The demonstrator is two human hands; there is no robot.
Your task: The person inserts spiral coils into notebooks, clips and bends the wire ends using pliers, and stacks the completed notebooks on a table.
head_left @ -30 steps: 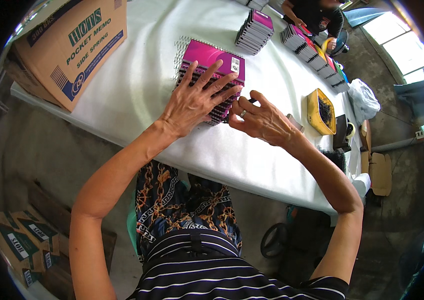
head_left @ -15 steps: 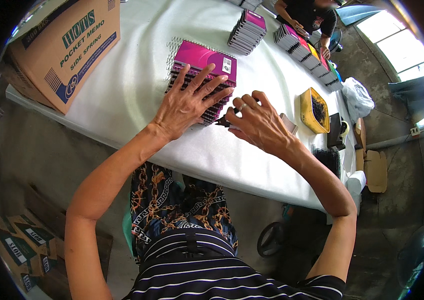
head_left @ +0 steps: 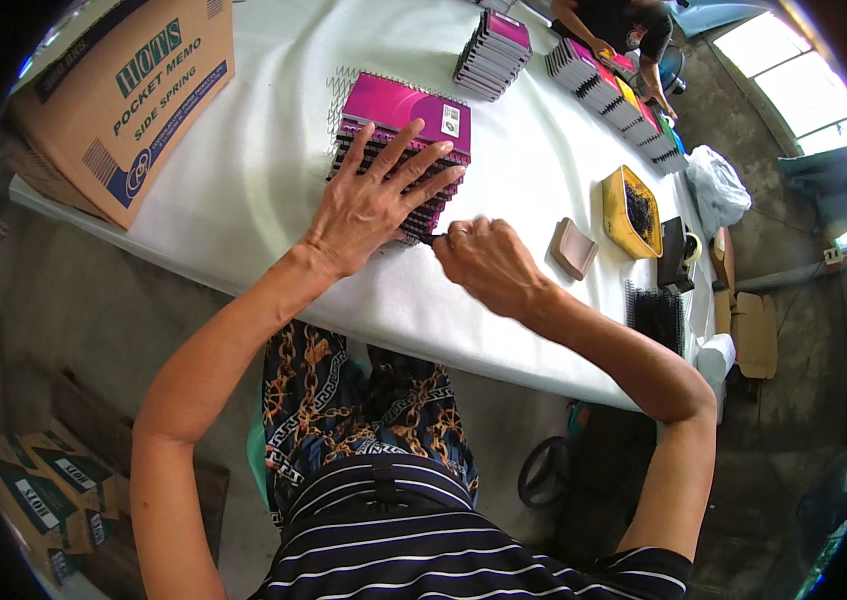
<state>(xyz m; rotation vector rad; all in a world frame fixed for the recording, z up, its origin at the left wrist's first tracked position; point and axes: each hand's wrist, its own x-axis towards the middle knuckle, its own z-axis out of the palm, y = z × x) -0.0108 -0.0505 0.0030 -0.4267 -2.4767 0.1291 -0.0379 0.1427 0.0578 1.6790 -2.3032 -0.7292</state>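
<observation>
A stack of magenta-covered spiral notebooks [head_left: 409, 108] lies on the white table in front of me, with loose wire ends [head_left: 342, 98] sticking out at its far left side. My left hand [head_left: 359, 215] rests on the near part of the stack, fingers spread over the bound edges. Closed around dark pliers [head_left: 430, 239], my right hand [head_left: 489, 258] is at the stack's near right corner. Only the tool's dark tip shows, against the lowest bindings; the fingers cover its handles.
A big cardboard box [head_left: 159, 110] stands at left. Further back are another notebook stack [head_left: 494, 55] and a long row of notebooks [head_left: 614, 100], where a co-worker's hands work. To the right sit a beige block [head_left: 574, 248], a yellow tub [head_left: 619, 235] of black bits, a tape dispenser [head_left: 673, 258] and black wire coils [head_left: 656, 318].
My right hand has turned and closed more tightly, moving the pliers' tip in against the near right corner. The beige block is now uncovered. My left hand stays on the stack.
</observation>
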